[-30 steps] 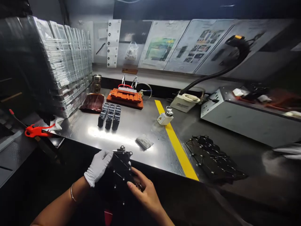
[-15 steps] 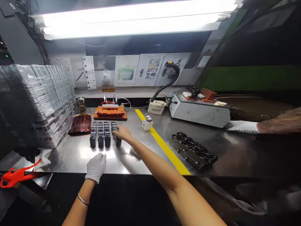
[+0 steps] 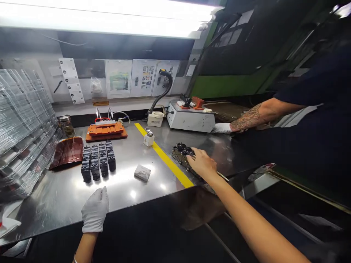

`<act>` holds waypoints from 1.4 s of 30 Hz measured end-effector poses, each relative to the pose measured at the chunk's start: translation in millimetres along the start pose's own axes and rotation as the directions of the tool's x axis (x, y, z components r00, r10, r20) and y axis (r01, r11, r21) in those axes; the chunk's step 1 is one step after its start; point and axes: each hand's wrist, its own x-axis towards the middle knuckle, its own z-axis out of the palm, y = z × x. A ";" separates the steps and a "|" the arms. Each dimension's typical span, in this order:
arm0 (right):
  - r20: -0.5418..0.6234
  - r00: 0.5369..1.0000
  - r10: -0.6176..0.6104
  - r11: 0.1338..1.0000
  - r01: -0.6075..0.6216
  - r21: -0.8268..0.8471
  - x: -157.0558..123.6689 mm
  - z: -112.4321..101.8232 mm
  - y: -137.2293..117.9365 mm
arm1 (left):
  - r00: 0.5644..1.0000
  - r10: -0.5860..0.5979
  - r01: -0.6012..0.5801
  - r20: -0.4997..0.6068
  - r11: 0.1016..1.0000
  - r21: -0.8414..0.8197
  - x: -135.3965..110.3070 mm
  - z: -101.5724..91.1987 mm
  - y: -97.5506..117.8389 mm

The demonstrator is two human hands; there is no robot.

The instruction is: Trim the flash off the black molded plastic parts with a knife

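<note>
The bare right hand [image 3: 202,163] has left the slim, black, plastic-looking blocks [image 3: 103,160], all four lined up beyond the curled, white-gloved left hand [image 3: 95,210]; now it's over the black, ribbed, plastic-looking part [image 3: 183,149]! Whether either's gripping, I can't tell.

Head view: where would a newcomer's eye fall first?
Probably on the lamp glaring along the top, then the orange fixture at the table's back, with four black parts in front. The yellow stripe across the table also stands out, and right of it, the bare right hand over a black frame.
</note>
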 end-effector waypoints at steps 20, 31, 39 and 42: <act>-0.110 0.875 -0.472 0.599 0.410 0.688 -129.1 21.4 -35.0 | 0.889 0.046 0.440 0.455 0.187 -0.878 -83.5 6.9 66.0; 0.142 0.753 -0.642 0.739 0.559 0.377 -119.1 27.1 -101.8 | 0.652 0.258 0.745 0.713 -0.396 -0.537 -118.3 -15.0 16.5; 0.239 0.764 -0.600 0.776 0.482 0.407 -103.4 66.4 -114.3 | 0.627 0.326 0.766 0.708 -0.425 -0.483 -126.1 -3.9 2.0; 0.164 0.628 -0.761 0.602 0.588 0.540 -146.1 57.3 -123.5 | 0.618 0.330 0.772 0.714 -0.426 -0.471 -125.3 -2.5 2.0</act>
